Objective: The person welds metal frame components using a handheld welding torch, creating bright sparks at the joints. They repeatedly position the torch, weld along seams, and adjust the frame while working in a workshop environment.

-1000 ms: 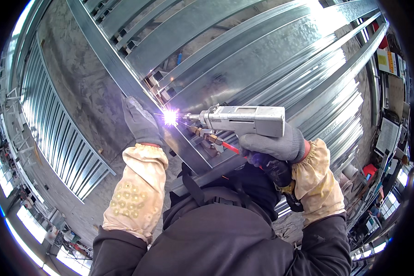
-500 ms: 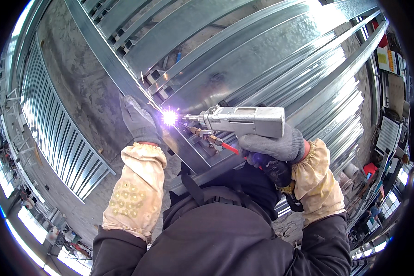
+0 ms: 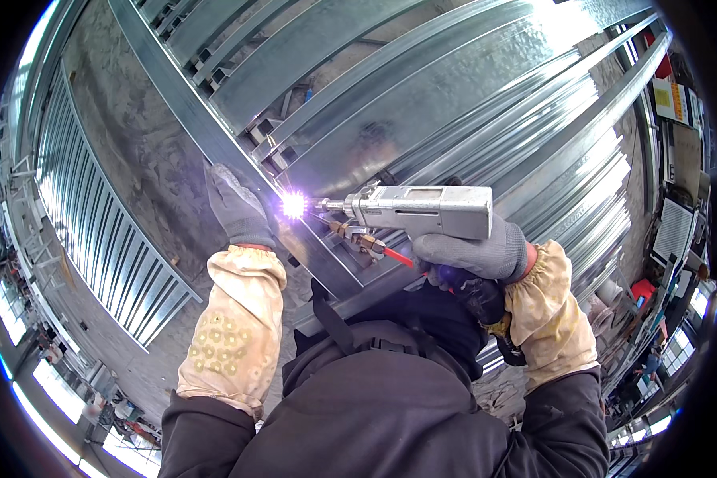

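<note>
My right hand (image 3: 478, 251), in a grey knit glove, is wrapped round the grip of a silver handheld welding gun (image 3: 422, 209). Its nozzle points left at a bright violet-white glow on the steel frame's long edge rail (image 3: 215, 143). Below the barrel runs a thin wire feed tube with brass fittings (image 3: 358, 237) and a red section. My left hand (image 3: 237, 205), gloved too, lies against the rail's outer side just left of the glow. Its fingers are stretched out along the steel; their undersides are hidden. Pale protective sleeves cover both forearms.
Galvanized slats (image 3: 422, 119) of the frame spread across the top and right. A second slatted panel (image 3: 103, 215) lies on the concrete floor to the left. Shelves and clutter, including a white perforated panel (image 3: 671, 231), line the far right. Black straps (image 3: 331, 319) hang near my front.
The glow and welding gun stay in nearly the same spot in view. The frame and my left hand have shifted very slightly left. Spark streaks above the glow have lessened.
</note>
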Demonstrator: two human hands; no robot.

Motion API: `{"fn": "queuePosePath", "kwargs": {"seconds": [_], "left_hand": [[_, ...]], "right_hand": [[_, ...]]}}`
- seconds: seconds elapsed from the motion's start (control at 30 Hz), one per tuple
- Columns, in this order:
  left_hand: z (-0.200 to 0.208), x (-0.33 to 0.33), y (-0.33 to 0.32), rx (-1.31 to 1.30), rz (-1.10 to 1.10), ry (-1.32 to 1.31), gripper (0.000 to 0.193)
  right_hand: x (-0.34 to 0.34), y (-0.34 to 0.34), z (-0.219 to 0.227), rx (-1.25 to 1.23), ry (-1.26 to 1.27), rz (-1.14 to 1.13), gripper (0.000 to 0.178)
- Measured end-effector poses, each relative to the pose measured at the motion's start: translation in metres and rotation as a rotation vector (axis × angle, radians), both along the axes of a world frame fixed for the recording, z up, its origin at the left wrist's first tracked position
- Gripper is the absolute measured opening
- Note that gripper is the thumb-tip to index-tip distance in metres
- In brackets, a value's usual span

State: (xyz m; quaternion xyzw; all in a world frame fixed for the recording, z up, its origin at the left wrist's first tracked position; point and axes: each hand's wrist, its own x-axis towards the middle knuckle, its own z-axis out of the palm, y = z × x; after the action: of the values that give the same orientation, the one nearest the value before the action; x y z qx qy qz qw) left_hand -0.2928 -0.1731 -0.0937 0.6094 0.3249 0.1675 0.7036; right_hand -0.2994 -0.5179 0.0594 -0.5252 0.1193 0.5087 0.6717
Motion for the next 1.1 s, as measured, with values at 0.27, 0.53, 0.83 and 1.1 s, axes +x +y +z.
{"fn": "queuePosePath", "kwargs": {"seconds": [0.27, 0.53, 0.83, 1.1], "left_hand": [[0.017, 0.004, -0.011, 0.099, -0.008, 0.048, 0.045], [-0.002, -0.001, 0.005, 0.117, -0.05, 0.086, 0.047], [0.007, 0.002, -0.002, 0.18, -0.051, 0.046, 0.047], [0.02, 0.004, -0.011, 0.127, -0.039, 0.061, 0.042]], "right_hand": [[-0.003, -0.003, -0.001, -0.007, 0.013, 0.024, 0.06], [-0.005, -0.002, 0.0, 0.006, -0.019, 0.017, 0.06], [-0.01, -0.004, -0.001, 0.013, -0.012, 0.023, 0.056], [-0.014, -0.007, 0.001, -0.017, 0.017, 0.033, 0.052]]}}
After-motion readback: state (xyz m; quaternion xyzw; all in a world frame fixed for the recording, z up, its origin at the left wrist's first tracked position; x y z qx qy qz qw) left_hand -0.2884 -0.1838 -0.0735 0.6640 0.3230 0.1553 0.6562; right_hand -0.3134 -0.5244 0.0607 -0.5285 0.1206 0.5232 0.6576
